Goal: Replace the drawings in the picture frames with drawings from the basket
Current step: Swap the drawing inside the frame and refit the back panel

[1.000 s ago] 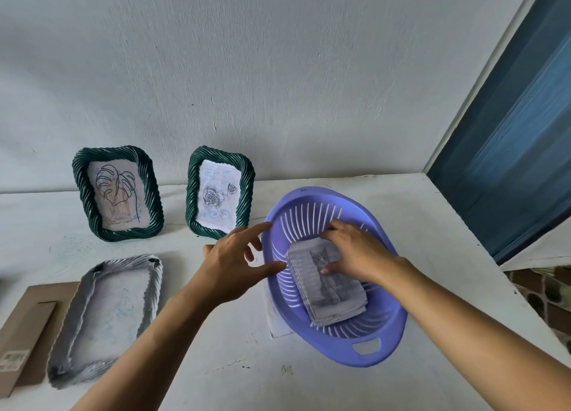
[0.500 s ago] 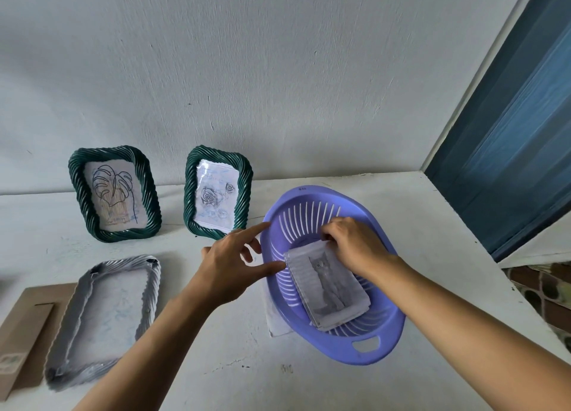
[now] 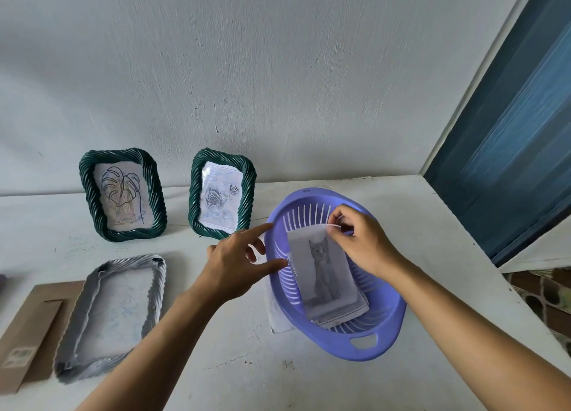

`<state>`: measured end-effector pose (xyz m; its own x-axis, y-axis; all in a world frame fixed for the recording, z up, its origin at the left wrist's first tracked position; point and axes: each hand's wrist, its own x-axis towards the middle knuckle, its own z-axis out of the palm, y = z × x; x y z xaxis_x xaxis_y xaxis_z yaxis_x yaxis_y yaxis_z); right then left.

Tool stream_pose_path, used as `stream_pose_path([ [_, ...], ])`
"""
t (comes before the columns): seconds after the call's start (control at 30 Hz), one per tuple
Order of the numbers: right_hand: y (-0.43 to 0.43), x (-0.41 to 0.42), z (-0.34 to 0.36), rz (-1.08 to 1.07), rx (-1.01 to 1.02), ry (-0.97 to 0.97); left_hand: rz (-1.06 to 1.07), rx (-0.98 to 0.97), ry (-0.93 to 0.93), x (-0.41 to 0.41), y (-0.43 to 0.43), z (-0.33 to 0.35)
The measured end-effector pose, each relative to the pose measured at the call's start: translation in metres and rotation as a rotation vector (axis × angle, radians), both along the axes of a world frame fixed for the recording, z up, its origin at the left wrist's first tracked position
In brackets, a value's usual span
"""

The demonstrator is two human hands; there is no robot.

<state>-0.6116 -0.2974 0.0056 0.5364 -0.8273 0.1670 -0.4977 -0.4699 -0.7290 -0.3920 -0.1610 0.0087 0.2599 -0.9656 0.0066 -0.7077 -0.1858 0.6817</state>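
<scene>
Your right hand (image 3: pixel 360 243) pinches the cat drawing (image 3: pixel 323 271) by its top edge, over the basket (image 3: pixel 380 342); your left hand (image 3: pixel 238 262) is spread, steadying the rim. One frame (image 3: pixel 111 315) lies emptied, two frames hold drawings.

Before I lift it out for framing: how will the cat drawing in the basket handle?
Probably floppy: the cat drawing already curls where the right hand pinches its top edge. Likely very light, a thin sheet. It may drag the sheets beneath it in the basket.
</scene>
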Motion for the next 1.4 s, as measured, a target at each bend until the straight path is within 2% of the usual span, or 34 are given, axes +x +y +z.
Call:
stream_pose_path([
  [0.2, 0.020, 0.004, 0.015, -0.122, 0.189, -0.321, 0.009, -0.102, -0.097, -0.005, 0.007, -0.005],
  [0.27, 0.026, 0.007, 0.023, -0.137, 0.211, -0.399, 0.027, -0.168, -0.057, -0.011, 0.008, -0.005],
  [0.37, 0.032, 0.014, 0.036, -0.105, 0.264, -0.525, 0.096, -0.283, 0.158, -0.019, 0.006, 0.002],
  [0.5, 0.041, 0.027, 0.049, -0.023, 0.345, -0.627, 0.137, -0.295, 0.600, -0.020, 0.008, 0.024],
  [0.7, 0.056, 0.056, 0.051, 0.015, 0.414, -0.654, 0.149, -0.280, 0.812, -0.002, 0.035, 0.039],
  [0.77, 0.063, 0.070, 0.052, 0.035, 0.408, -0.640, 0.138, -0.273, 0.821, 0.009, 0.050, 0.040],
  [0.83, 0.072, 0.086, 0.051, 0.068, 0.371, -0.588, 0.165, -0.289, 0.787, 0.021, 0.069, 0.040],
  [0.97, 0.090, 0.111, 0.037, 0.183, 0.289, -0.414, 0.350, -0.307, 0.663, 0.060, 0.107, 0.035],
  [1.1, 0.114, 0.134, 0.022, 0.246, 0.205, -0.223, 0.522, -0.292, 0.445, 0.106, 0.144, 0.031],
  [1.2, 0.133, 0.154, 0.008, 0.309, 0.171, -0.117, 0.630, -0.261, 0.137, 0.136, 0.163, 0.030],
  [1.27, 0.143, 0.169, -0.004, 0.333, 0.135, -0.045, 0.650, -0.236, -0.022, 0.151, 0.172, 0.033],
  [1.4, 0.153, 0.194, -0.030, 0.357, 0.043, 0.084, 0.548, -0.201, -0.197, 0.174, 0.172, 0.018],
])
